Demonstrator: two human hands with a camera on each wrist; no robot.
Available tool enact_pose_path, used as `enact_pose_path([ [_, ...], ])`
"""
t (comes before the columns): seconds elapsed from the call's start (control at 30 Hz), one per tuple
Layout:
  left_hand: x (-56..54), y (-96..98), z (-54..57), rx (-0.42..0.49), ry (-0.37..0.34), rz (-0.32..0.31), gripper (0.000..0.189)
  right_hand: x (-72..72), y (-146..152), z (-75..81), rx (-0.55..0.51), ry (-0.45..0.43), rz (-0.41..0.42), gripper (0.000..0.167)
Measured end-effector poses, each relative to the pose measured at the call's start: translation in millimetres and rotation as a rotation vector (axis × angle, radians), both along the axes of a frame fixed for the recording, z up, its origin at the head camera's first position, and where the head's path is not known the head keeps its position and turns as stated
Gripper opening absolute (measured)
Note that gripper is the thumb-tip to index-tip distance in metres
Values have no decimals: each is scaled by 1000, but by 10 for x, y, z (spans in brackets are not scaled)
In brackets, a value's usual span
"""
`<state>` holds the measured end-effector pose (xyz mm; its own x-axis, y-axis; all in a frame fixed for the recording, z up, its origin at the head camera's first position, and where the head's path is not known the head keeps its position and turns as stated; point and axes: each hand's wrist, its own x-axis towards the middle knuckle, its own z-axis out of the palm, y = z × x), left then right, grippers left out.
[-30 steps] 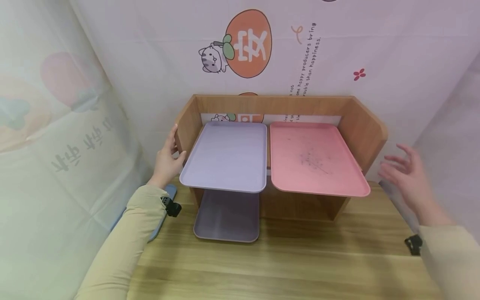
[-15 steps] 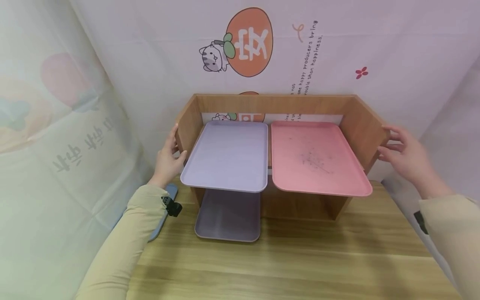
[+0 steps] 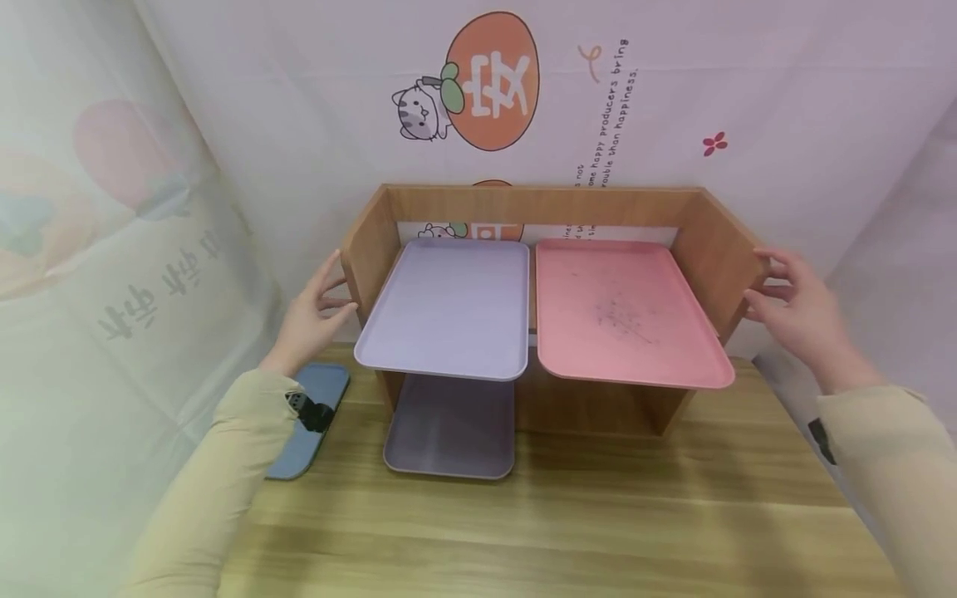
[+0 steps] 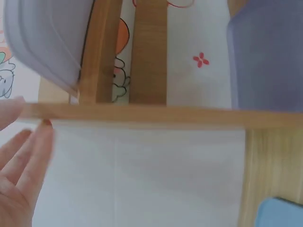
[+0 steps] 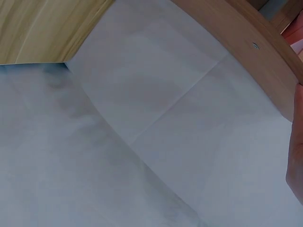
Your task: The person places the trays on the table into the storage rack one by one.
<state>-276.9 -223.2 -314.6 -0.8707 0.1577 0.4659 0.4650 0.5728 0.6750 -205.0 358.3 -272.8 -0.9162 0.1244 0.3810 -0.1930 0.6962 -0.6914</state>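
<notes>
A wooden desktop shelf stands on the table against a cloth backdrop. My left hand holds the front edge of its left side panel, fingers outside and thumb at the edge; the left wrist view is blurred there. On the opposite panel, my right hand grips the front edge with fingertips and thumb. A lavender tray and a pink tray lie side by side on the upper level, jutting forward. Below, a grey-purple tray sticks out. The right wrist view catches only a sliver of that hand.
A blue tray lies on the wooden table at left, partly behind my left forearm. Printed cloth hangs close behind and at both sides of the shelf.
My right hand has come in from the right and taken hold of the right panel. My left hand and forearm have shifted left, uncovering more of the blue tray. The trays keep their places.
</notes>
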Motion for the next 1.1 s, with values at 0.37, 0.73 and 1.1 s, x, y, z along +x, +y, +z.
enact_pose_path([
  [0.37, 360, -571, -595, -306, -126, 131, 63, 21, -7, -10, -11, -33, -29, 58],
  [0.73, 775, -1126, -1598, -511, -476, 228, 71, 19, -30, -28, -10, -37, -37, 59],
  [1.1, 865, -1269, -1977, -625, -681, 187, 70, 29, -37, -33, -6, -21, -44, 61],
])
